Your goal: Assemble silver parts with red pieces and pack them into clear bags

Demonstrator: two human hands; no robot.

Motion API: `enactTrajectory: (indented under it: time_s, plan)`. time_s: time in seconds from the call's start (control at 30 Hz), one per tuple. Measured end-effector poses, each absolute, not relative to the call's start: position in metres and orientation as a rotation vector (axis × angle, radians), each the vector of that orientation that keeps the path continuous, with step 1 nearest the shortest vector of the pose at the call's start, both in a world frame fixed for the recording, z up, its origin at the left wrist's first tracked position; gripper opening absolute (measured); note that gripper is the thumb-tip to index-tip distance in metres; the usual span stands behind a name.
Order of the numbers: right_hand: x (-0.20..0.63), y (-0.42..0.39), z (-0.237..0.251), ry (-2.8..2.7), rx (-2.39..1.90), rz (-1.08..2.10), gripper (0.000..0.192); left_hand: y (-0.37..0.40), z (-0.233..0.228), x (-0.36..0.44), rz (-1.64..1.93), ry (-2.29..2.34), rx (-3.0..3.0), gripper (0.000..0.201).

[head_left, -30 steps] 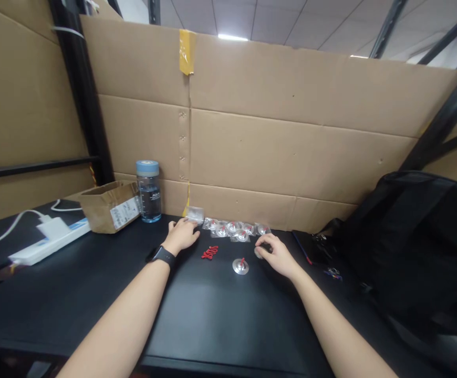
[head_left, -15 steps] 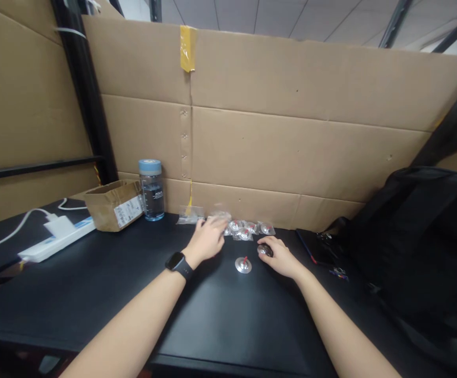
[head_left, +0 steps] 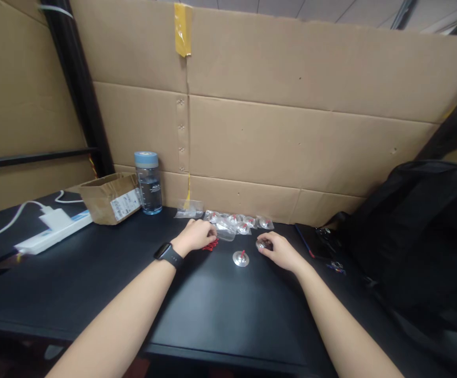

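Note:
My right hand (head_left: 279,251) is closed around a small silver domed disc (head_left: 260,244), like a finger cymbal, just above the black table. A second silver disc (head_left: 240,259) lies between my hands, with a red loop standing up from its centre. My left hand (head_left: 195,234) has its fingers bent down onto a bunch of red cords (head_left: 211,244); part of the bunch is hidden under the fingertips. Just beyond it, a clear plastic bag (head_left: 225,231) rests against several bagged silver discs (head_left: 243,228) with red loops.
At the back left stand a water bottle (head_left: 148,184) and an open cardboard box (head_left: 110,202). A white power strip (head_left: 51,236) lies farther left. Another clear bag (head_left: 189,209) sits by the cardboard wall (head_left: 252,147). A black backpack (head_left: 417,247) fills the right side.
My left hand has drawn back slightly from the bags and come down on the red cords, now visible. The clear bag lies beside the bagged discs. My right hand still holds its disc.

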State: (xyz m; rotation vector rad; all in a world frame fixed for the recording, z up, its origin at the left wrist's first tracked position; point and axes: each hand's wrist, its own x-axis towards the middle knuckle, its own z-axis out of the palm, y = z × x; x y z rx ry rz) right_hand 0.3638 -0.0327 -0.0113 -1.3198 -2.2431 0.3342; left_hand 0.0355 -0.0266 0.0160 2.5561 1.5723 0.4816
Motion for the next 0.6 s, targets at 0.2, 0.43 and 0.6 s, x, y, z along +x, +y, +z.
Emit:
enactTrajectory:
  time_s: [0.2, 0.43, 0.6]
  plan:
    - [0.3679, -0.0306, -0.0157, -2.144, -1.337, 0.445, 0.030, -0.0327, 0.0152, 0.0455, 0.464, 1.588, 2.624, 0.012]
    - [0.3719, -0.0289, -0.0135, -2.107, -1.317, 0.421, 0.027, -0.0326, 0.0165, 0.0428, 0.496, 1.723, 2.615, 0.013]
    - [0.3709, -0.0294, -0.0128, -2.062, -1.302, 0.423, 0.027, -0.0336, 0.0109, 0.0432, 0.517, 1.798, 2.581, 0.016]
